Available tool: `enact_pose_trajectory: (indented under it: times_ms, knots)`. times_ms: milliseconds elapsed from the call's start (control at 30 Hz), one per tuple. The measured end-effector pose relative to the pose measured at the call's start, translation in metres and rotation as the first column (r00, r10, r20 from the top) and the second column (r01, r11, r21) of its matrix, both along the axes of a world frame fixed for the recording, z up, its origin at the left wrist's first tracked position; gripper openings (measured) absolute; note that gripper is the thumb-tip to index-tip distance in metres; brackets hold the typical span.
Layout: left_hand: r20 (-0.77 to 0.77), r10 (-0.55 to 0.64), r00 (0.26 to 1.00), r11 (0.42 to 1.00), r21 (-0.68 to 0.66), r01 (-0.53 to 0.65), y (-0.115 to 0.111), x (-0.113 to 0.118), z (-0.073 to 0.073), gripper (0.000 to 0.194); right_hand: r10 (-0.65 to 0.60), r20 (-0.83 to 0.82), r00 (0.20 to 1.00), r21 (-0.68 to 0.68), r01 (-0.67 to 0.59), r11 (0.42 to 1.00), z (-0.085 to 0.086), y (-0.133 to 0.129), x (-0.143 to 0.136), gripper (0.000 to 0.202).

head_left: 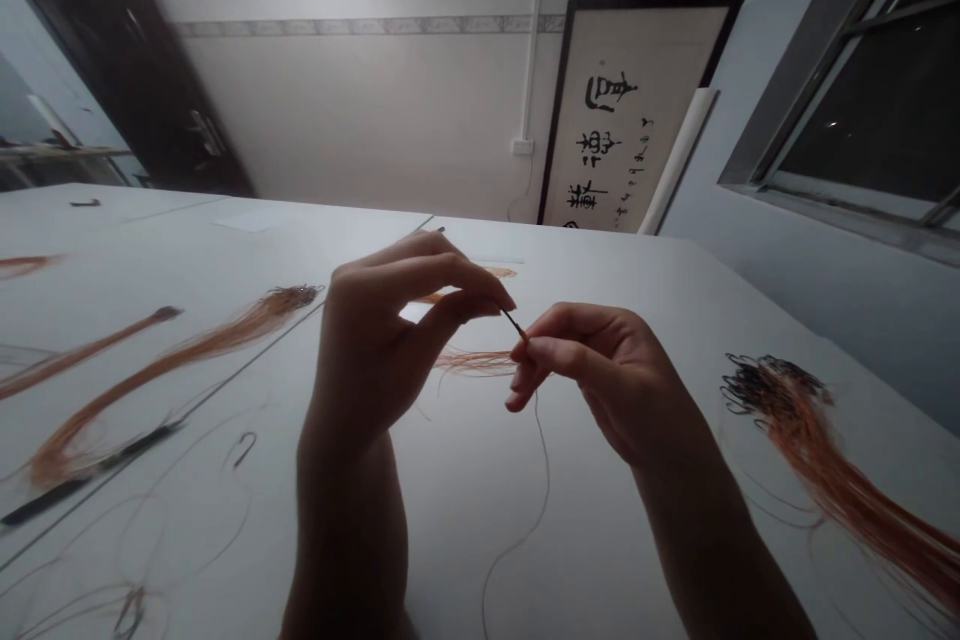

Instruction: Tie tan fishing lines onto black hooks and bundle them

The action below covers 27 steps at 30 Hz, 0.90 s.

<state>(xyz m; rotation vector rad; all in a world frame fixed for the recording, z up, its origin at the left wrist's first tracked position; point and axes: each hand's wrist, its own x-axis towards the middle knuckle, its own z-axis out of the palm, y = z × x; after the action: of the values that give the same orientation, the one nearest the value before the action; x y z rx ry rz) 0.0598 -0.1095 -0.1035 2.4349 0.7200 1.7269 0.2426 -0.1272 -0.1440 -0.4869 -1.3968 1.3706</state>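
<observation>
Above the table my left hand pinches the upper end of a thin dark fish hook between thumb and finger; its bend is hidden by the fingertips. The lower end of the shank sits in the closed thumb and forefinger of my right hand. A thin line hangs from beneath my right hand and curves down to the table. Behind the hands, orange line strands lie loose. To the right is a thick bundle of orange lines with dark hooks at its end.
On the left lie two more orange line bundles, a long dark strip-shaped tool, a single hook and tangled loose line. Seams cross the white table. A framed calligraphy leans near the back wall.
</observation>
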Motion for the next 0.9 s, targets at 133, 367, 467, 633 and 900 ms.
enact_pose_trajectory:
  times_ms: [133,367,467,633,900]
  knots:
    - [0.017,0.049,0.999,0.999,0.021,-0.049,-0.0012,0.0028,-0.0011,0.016,0.007,0.017,1.000,0.032,-0.008,0.999,-0.0025,0.0003,0.0020,0.006]
    - [0.000,0.059,0.998,0.997,0.048,-0.059,-0.0004,0.0060,-0.0022,0.020,-0.033,0.046,0.998,0.077,0.030,0.997,-0.0027,0.0002,0.0037,0.006]
    - [0.002,0.062,0.998,0.996,0.059,-0.062,0.0003,0.0070,-0.0024,0.021,-0.046,0.039,0.998,0.064,0.043,0.997,-0.0037,0.0013,0.0031,0.004]
    - [0.003,0.080,0.997,0.993,0.085,-0.080,-0.0007,0.0086,-0.0019,0.020,-0.042,0.039,0.998,0.055,0.040,0.998,-0.0040,0.0019,0.0029,0.004]
    - [-0.002,0.106,0.994,0.982,0.160,-0.104,0.0001,0.0085,-0.0013,0.021,0.008,0.049,0.999,0.033,-0.010,0.999,-0.0025,0.0032,0.0005,0.005]
